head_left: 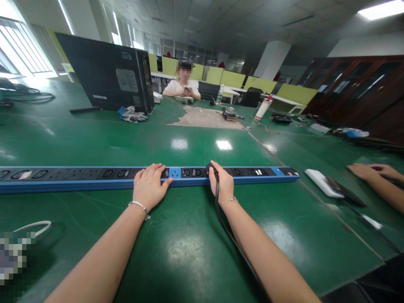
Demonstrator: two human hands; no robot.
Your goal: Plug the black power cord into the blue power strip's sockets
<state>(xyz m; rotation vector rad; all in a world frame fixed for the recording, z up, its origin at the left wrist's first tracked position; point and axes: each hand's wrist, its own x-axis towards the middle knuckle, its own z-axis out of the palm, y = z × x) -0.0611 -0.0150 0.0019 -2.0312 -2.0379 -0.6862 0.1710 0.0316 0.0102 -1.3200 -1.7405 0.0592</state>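
A long blue power strip (94, 183) with black sockets lies across the green table. My left hand (150, 185) rests over it with fingers laid across the top and the thumb along the front edge, beside a blue socket (174, 172). Farther right, my right hand (222, 182) grips a black power plug (211, 167) at the strip's top face. Whether its pins sit inside a socket is hidden. From the plug a black cable (233, 240) runs down along my right forearm.
A black computer case (107, 75) stands at the back left, gloves (132, 114) beside it. Across the table sits a person (182, 87) holding a phone. At right, another person's hands (372, 170) rest near a white object (322, 183).
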